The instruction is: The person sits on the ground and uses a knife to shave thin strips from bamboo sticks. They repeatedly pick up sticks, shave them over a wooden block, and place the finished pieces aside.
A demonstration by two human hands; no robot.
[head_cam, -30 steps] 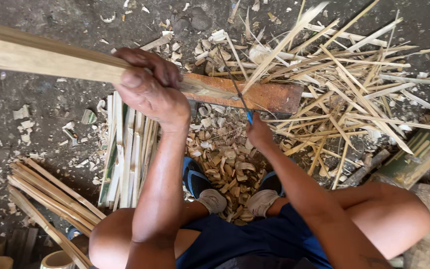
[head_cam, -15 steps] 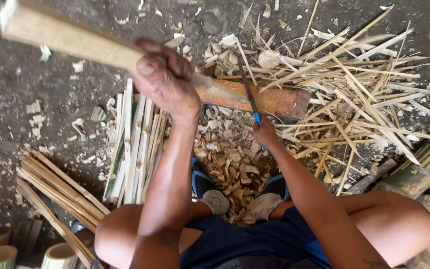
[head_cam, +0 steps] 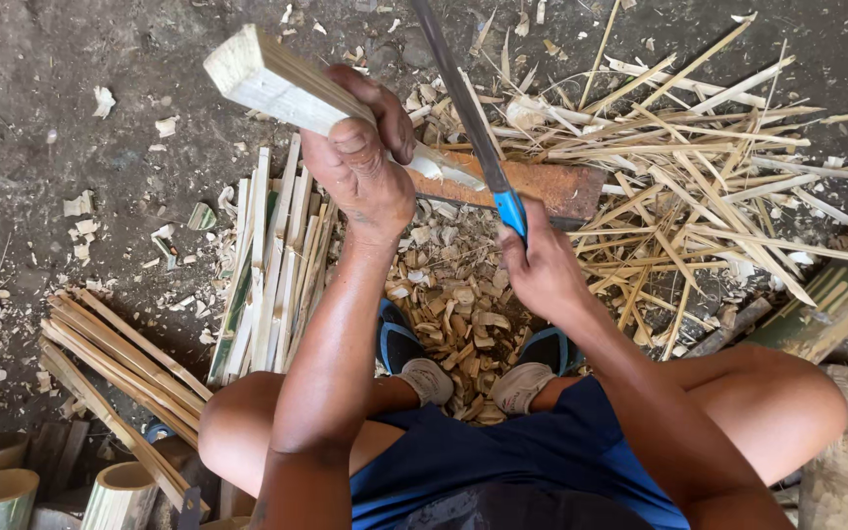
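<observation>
Grey dirt floor, daylit; bamboo slivers, chips scattered

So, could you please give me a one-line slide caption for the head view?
Left hand grips a pale bamboo slat while right hand holds a blue-handled blade above chips and splints.

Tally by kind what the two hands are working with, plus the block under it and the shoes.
Pale wooden piece, gripped in the left hand: 1
Long blade with blue handle, gripped in the right hand: 1
Reddish wooden block on the ground: 1
Shoes, one and the other: 2
Total: 5
</observation>
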